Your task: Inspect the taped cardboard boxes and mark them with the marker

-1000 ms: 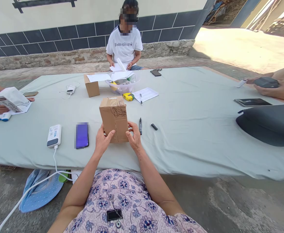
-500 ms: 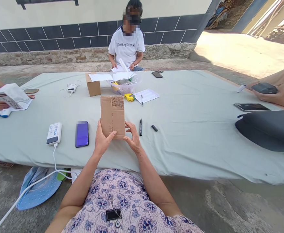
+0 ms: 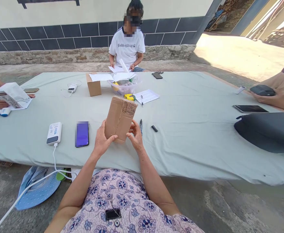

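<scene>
Cardboard box held above the near edge of the surface, tilted with its top leaning right; black scribble on upper corner. Left hand grips the lower left side, thumb across the front. Right hand pinches the lower right edge. Just beside: black marker and its cap to the right; phone and power bank to the left.
</scene>
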{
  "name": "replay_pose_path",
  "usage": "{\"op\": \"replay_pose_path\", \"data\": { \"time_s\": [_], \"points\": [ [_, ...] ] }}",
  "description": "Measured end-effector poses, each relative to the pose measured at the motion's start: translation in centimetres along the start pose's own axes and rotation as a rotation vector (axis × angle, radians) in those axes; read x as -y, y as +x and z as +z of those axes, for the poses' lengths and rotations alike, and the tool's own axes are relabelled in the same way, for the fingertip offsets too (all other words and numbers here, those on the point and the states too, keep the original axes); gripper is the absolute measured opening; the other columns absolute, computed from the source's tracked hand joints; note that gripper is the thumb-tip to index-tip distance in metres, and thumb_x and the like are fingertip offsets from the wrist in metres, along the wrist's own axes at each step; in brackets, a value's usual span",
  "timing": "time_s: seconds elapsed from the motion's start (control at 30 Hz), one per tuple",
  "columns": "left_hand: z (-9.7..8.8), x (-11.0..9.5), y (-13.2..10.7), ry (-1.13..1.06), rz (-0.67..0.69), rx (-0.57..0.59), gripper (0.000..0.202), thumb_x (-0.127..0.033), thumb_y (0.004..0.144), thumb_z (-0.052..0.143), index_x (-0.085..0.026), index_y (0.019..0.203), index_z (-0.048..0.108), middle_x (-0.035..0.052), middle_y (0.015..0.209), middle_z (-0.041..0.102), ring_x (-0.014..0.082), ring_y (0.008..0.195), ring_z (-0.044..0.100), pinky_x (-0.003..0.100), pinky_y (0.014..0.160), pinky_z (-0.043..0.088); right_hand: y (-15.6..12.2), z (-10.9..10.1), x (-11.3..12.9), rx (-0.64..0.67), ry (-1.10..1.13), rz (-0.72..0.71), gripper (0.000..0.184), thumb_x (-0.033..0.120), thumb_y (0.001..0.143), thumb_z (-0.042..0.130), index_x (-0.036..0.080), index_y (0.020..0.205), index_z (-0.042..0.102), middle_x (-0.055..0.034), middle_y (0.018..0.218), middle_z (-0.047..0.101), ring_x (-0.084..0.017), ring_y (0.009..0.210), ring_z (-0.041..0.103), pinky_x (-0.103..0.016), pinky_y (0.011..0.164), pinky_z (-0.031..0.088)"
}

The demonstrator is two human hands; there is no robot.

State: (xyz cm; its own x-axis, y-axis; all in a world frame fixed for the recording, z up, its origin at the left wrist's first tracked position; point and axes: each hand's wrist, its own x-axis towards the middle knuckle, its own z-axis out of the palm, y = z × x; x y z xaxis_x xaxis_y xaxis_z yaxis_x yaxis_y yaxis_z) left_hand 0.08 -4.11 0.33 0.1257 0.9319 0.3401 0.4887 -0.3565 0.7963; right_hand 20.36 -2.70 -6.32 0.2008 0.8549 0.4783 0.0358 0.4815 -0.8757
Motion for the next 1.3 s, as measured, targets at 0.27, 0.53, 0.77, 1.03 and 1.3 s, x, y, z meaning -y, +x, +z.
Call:
{"op": "replay_pose_path", "data": {
  "time_s": [0.27, 0.53, 0.77, 1.03, 1.3],
  "points": [
    [-0.6, 2.5, 0.4, 0.283, 0.425, 0.009, 0.076, -0.036, 0.089, 0.07, -0.033, 0.155, 0.033, 0.0132, 0.152, 0.048, 0.0318, 0.139, 0.044, 0.051, 0.115, 0.041, 0.7, -0.3, 0.9, -0.188, 0.224, 0.007, 0.093, 0.081, 0.067, 0.07, 0.022, 0.137, 0.051, -0.0136, 0.141, 0.057, -0.03, 0.135, 0.053, -0.043, 0.107, 0.051],
    [-1.1, 3.9, 0.8, 0.287, 0.506, 0.024, 0.071, -0.039, 0.092, 0.066, -0.034, 0.155, 0.034, 0.0135, 0.151, 0.047, 0.0308, 0.139, 0.044, 0.051, 0.116, 0.041, 0.8, -1.0, 1.3, -0.284, 0.344, 0.1, 0.091, 0.09, 0.061, 0.064, 0.022, 0.121, 0.058, -0.0117, 0.125, 0.067, -0.027, 0.119, 0.063, -0.037, 0.09, 0.056],
    [-0.2, 2.4, 0.5, 0.201, 0.307, -0.039, 0.073, -0.036, 0.086, 0.073, -0.031, 0.152, 0.04, 0.0118, 0.15, 0.049, 0.0309, 0.138, 0.045, 0.052, 0.117, 0.039, 0.5, 0.4, 0.4, -0.108, 0.154, 0.131, 0.083, 0.075, 0.07, 0.072, 0.023, 0.133, 0.051, -0.0119, 0.125, 0.065, -0.025, 0.113, 0.064, -0.037, 0.087, 0.058],
    [-0.7, 0.4, 0.6, -0.16, -0.111, -0.167, 0.084, -0.03, 0.079, 0.074, -0.029, 0.154, 0.036, 0.0089, 0.153, 0.049, 0.028, 0.14, 0.046, 0.048, 0.119, 0.038, -0.6, 1.8, -0.3, 0.216, -0.046, 0.133, 0.083, 0.066, 0.073, 0.076, 0.027, 0.141, 0.049, -0.0065, 0.111, 0.061, -0.013, 0.081, 0.064, -0.026, 0.066, 0.053],
    [-1.0, -1.4, 0.5, -0.26, -0.183, -0.164, 0.081, -0.035, 0.081, 0.074, -0.029, 0.153, 0.037, 0.0074, 0.152, 0.051, 0.0262, 0.139, 0.048, 0.044, 0.118, 0.04, -0.7, 1.2, 0.3, 0.219, -0.14, -0.013, 0.079, 0.064, 0.072, 0.078, 0.029, 0.139, 0.052, -0.0069, 0.115, 0.058, -0.015, 0.087, 0.062, -0.031, 0.074, 0.053]
  ]
}}
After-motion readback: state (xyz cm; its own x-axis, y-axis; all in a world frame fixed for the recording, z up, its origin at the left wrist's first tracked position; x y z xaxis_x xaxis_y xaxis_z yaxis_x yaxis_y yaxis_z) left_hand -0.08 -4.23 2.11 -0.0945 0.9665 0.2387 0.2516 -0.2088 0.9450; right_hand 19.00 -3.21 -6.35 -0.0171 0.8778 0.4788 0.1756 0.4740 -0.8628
